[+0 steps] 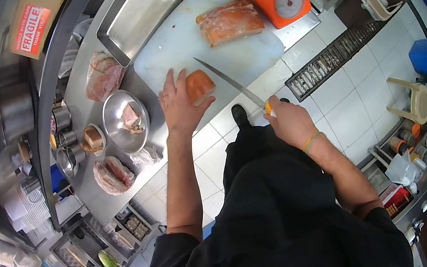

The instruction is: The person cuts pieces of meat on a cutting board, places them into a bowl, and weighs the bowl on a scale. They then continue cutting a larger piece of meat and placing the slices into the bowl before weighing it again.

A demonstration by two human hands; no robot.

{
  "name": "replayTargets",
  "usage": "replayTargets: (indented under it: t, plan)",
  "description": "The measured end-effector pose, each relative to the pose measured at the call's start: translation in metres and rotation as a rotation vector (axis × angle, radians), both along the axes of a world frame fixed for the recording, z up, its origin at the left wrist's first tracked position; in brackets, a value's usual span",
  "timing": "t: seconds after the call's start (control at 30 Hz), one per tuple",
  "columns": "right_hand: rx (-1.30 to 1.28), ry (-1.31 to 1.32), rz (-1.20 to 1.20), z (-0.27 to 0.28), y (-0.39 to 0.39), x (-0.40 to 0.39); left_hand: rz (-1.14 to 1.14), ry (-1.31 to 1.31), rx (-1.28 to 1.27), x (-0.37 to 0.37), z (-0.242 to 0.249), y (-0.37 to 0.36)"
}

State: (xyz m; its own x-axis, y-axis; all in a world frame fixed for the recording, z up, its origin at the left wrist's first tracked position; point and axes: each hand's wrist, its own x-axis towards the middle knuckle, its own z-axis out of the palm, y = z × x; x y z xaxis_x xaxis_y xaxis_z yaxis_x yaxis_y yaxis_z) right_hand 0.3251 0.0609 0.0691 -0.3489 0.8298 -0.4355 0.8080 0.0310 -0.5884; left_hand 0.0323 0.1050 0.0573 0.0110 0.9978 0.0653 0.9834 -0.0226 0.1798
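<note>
My right hand [291, 122] is closed round the yellow handle of a long knife [233, 83], whose blade points up and left across the front edge of the white cutting board [163, 43]. My left hand [182, 102] has its fingers spread beside a small orange fish piece [200, 85] at the board's near edge; whether the fingers touch it I cannot tell. A larger fish block [229, 22] lies farther back on the board. The blade is apart from both pieces.
An orange scale [277, 6] with a metal bowl stands back right. A steel tray [134, 17] adjoins the board's left. Further left are wrapped meat [104, 75], a steel bowl [110, 119] with scraps and more meat [114, 175]. A shelf edge runs along the left.
</note>
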Motion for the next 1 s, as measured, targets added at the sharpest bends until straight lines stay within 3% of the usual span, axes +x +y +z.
replayTargets:
  t: [0.07, 0.17, 0.57, 1.0]
  plan:
    - [0.031, 0.006, 0.010, 0.007, -0.003, -0.002, -0.145, -0.193, -0.027, -0.007, -0.005, 0.015]
    - [0.121, 0.054, 0.014, 0.015, -0.011, -0.007, -0.074, -0.148, -0.136, 0.000, -0.001, 0.020]
    - [0.190, -0.152, 0.151, 0.051, -0.008, -0.009, 0.017, -0.400, 0.003, 0.004, -0.026, 0.010]
    - [0.110, -0.115, 0.134, 0.060, 0.028, -0.049, 0.002, -0.358, 0.039, 0.004, -0.033, 0.010]
